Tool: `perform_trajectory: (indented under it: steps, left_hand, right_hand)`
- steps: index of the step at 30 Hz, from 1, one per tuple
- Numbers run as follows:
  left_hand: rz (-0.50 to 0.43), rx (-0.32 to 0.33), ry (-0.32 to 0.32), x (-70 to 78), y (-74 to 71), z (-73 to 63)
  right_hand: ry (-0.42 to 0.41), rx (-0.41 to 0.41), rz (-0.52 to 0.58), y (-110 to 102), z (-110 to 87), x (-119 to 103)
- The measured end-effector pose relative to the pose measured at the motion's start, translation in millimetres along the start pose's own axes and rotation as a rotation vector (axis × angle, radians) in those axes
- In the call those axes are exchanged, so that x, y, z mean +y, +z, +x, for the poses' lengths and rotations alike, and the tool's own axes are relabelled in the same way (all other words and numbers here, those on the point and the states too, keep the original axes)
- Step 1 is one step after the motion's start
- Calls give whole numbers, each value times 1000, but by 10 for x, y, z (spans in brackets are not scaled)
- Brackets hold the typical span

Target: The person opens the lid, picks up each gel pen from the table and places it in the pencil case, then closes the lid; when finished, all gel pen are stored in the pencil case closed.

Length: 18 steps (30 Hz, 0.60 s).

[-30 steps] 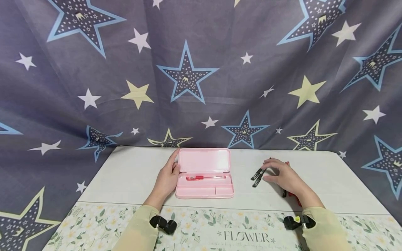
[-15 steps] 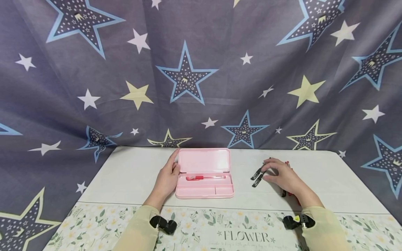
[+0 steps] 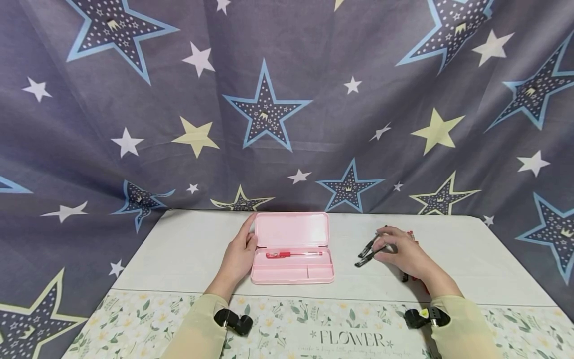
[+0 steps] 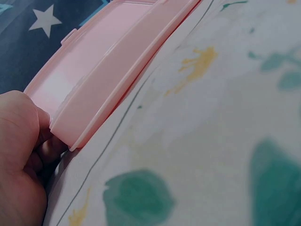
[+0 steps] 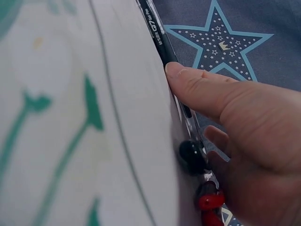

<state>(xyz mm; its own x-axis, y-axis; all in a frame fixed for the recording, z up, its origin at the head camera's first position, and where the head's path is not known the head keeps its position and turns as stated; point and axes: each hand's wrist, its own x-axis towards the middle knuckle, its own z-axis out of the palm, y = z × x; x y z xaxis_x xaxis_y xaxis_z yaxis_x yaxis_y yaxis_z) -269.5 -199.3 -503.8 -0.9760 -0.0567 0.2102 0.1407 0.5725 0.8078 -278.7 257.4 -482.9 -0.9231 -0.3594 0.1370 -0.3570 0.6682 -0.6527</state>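
Backdrop: starry curtain point(image 3: 287, 174), white tabletop point(image 3: 193, 234)
Right hand point(image 3: 403, 253): fingers pinch black gel pen point(image 3: 364, 261), second black pen point(image 3: 366, 248) just beside
Left hand point(image 3: 238, 254): fingers grip left edge of open pink pencil case point(image 3: 291, 229)
Red pen point(image 3: 287, 255): in case's rear compartment

Table point(image 3: 193, 249), plain white across the far part | flowered strip point(image 3: 269, 319) along the near side, FLOWER printed on it | pink pencil case point(image 3: 280, 273) sitting wide open near the middle, lid point(image 3: 292, 229) at the back | black pen point(image 3: 367, 248) lying off to its right | further right, red pens point(image 5: 211, 201), partly hidden, another black pen's end point(image 3: 405, 277) poking out beside them
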Motion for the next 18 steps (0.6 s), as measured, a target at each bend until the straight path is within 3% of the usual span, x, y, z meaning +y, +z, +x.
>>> perform_trajectory:
  steps: [7, 18]
  left_hand:
    - [4, 4, -1, 4, -2, -2]
    - [2, -2, -11, -2, 6, 3]
  right_hand:
    - [6, -14, -22, 0, 1, 1]
    - [-11, 32, 43, -17, -5, 17]
